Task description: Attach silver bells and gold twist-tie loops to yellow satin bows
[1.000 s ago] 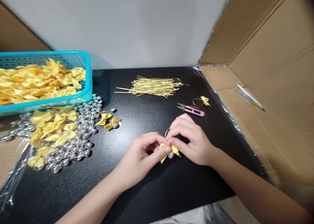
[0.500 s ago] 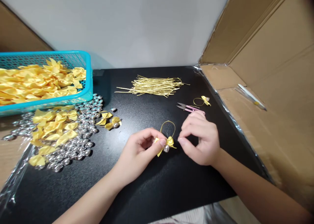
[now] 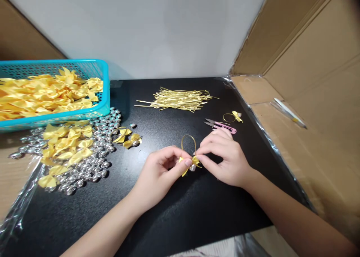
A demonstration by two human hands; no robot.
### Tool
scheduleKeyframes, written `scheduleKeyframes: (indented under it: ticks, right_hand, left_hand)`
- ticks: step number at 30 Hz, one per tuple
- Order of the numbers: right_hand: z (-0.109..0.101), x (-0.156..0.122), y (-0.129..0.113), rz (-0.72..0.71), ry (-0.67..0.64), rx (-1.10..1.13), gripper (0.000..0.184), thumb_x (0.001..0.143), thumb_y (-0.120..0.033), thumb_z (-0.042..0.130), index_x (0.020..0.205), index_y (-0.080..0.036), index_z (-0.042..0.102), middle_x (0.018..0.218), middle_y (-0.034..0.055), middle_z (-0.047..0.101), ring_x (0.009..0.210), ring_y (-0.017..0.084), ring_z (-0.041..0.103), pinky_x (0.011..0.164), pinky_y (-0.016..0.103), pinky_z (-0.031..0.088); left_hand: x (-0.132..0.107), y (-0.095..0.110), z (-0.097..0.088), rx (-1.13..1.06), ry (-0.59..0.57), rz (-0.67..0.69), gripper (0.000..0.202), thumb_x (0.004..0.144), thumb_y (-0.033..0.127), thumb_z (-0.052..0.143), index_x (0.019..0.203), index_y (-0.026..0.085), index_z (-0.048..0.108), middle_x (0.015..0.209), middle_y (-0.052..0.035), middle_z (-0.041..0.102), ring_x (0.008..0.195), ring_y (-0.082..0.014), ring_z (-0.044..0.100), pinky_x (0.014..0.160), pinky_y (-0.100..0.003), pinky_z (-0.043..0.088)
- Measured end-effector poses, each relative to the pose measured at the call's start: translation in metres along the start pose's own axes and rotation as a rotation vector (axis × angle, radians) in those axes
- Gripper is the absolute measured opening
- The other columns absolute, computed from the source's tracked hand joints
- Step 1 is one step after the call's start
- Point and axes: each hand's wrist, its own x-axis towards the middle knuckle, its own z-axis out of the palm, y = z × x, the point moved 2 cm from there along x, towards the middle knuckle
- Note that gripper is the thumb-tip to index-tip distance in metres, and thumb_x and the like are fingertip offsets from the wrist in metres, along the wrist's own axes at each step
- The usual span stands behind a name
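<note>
Between my two hands is a yellow ribbon bow (image 3: pixel 195 161) with a gold cord loop (image 3: pixel 188 136) standing up behind it. A small silver bead (image 3: pixel 192 167) hangs at the bow's front. My left hand (image 3: pixel 165 169) pinches the bow's left side between thumb and forefinger. From the other side, my right hand (image 3: pixel 225 157) closes thumb and forefinger on the bow's right part, close to the cord; the fingertips partly hide the knot. Pink-handled thread snips (image 3: pixel 221 125) lie just beyond my right hand.
At left stands a turquoise basket (image 3: pixel 105 88) full of yellow bows. Silver beads (image 3: pixel 97 167) and loose bows (image 3: pixel 67 142) spread before it. Gold cords (image 3: pixel 180 99) lie at the back. A finished-looking bow (image 3: pixel 237 116) is at right; a white pen-like tool (image 3: pixel 289 112) rests on cardboard.
My right hand has moved left from beside the bow and now pinches its right part. My left hand keeps its hold. The view has shifted slightly.
</note>
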Motion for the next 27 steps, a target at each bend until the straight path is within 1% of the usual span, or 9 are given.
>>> scheduleKeyframes:
  ticks: [4, 7, 11, 13, 17, 19, 21, 24, 27]
  right_hand:
    - [-0.006, 0.001, -0.002, -0.055, 0.044, 0.008, 0.011, 0.083, -0.015, 0.063, 0.074, -0.022, 0.064, 0.072, 0.0004, 0.067, 0.07, 0.018, 0.058, 0.075, 0.039, 0.04]
    - [-0.008, 0.001, -0.003, -0.115, 0.085, 0.012, 0.009, 0.084, -0.015, 0.063, 0.078, -0.022, 0.064, 0.075, 0.0014, 0.067, 0.072, 0.018, 0.059, 0.076, 0.039, 0.042]
    - [-0.006, 0.002, 0.0, -0.145, 0.028, 0.037, 0.01, 0.09, -0.014, 0.059, 0.084, -0.022, 0.062, 0.08, 0.0023, 0.07, 0.078, 0.018, 0.061, 0.079, 0.038, 0.044]
    - [-0.005, 0.002, 0.002, -0.153, -0.004, 0.062, 0.011, 0.092, -0.013, 0.057, 0.085, -0.02, 0.062, 0.079, 0.0026, 0.071, 0.077, 0.018, 0.061, 0.079, 0.037, 0.044]
    - [-0.004, 0.002, 0.005, -0.128, 0.009, 0.058, 0.011, 0.092, -0.011, 0.057, 0.086, -0.019, 0.063, 0.076, 0.0028, 0.07, 0.074, 0.017, 0.061, 0.077, 0.036, 0.044]
    - [-0.006, 0.002, 0.006, -0.052, 0.047, 0.096, 0.012, 0.091, -0.01, 0.058, 0.087, -0.02, 0.063, 0.079, 0.0025, 0.07, 0.076, 0.017, 0.061, 0.078, 0.035, 0.045]
    - [-0.007, 0.002, 0.009, 0.118, 0.047, 0.21, 0.01, 0.09, -0.012, 0.058, 0.089, -0.021, 0.063, 0.081, 0.0012, 0.067, 0.077, 0.015, 0.06, 0.075, 0.031, 0.046]
    - [-0.006, 0.0, 0.014, 0.413, -0.092, 0.467, 0.006, 0.093, -0.019, 0.054, 0.094, -0.021, 0.06, 0.071, -0.0031, 0.058, 0.063, 0.011, 0.053, 0.06, 0.025, 0.043]
    - [-0.007, 0.0, 0.018, 0.548, -0.201, 0.619, 0.007, 0.093, -0.026, 0.053, 0.093, -0.02, 0.057, 0.059, -0.0075, 0.044, 0.051, 0.009, 0.04, 0.049, 0.022, 0.034]
  left_hand:
    - [0.0, 0.001, -0.001, 0.031, -0.015, 0.016, 0.017, 0.084, 0.032, 0.068, 0.079, 0.017, 0.072, 0.065, -0.0004, 0.061, 0.059, -0.0106, 0.05, 0.055, -0.022, 0.039]
    - [0.001, 0.002, 0.0, 0.075, -0.057, 0.034, 0.018, 0.084, 0.033, 0.067, 0.081, 0.017, 0.073, 0.069, -0.002, 0.064, 0.062, -0.0124, 0.054, 0.057, -0.023, 0.04]
    - [0.001, 0.002, 0.0, 0.173, -0.136, 0.104, 0.017, 0.087, 0.031, 0.063, 0.083, 0.018, 0.074, 0.072, -0.0023, 0.065, 0.064, -0.0131, 0.055, 0.058, -0.025, 0.04]
    - [0.0, 0.002, -0.001, 0.214, -0.166, 0.129, 0.016, 0.088, 0.029, 0.062, 0.085, 0.019, 0.074, 0.073, -0.0021, 0.065, 0.065, -0.0128, 0.055, 0.058, -0.024, 0.04]
    - [-0.001, 0.003, -0.001, 0.271, -0.231, 0.145, 0.014, 0.089, 0.026, 0.062, 0.084, 0.019, 0.074, 0.073, -0.0005, 0.066, 0.062, -0.01, 0.052, 0.055, -0.021, 0.038]
    - [-0.001, 0.005, -0.001, 0.302, -0.266, 0.154, 0.014, 0.089, 0.024, 0.061, 0.083, 0.019, 0.073, 0.074, 0.0003, 0.066, 0.061, -0.0089, 0.051, 0.055, -0.02, 0.039]
    - [-0.001, 0.006, -0.001, 0.339, -0.289, 0.172, 0.015, 0.09, 0.021, 0.06, 0.082, 0.018, 0.072, 0.075, 0.0006, 0.066, 0.062, -0.0085, 0.053, 0.057, -0.019, 0.04]
    - [0.001, 0.007, -0.001, 0.424, -0.3, 0.22, 0.016, 0.09, 0.019, 0.057, 0.082, 0.017, 0.07, 0.075, -0.0001, 0.065, 0.064, -0.009, 0.055, 0.06, -0.019, 0.042]
    - [0.003, 0.005, -0.002, 0.529, -0.27, 0.263, 0.016, 0.091, 0.018, 0.055, 0.082, 0.015, 0.068, 0.075, -0.0014, 0.063, 0.065, -0.0103, 0.056, 0.061, -0.021, 0.042]
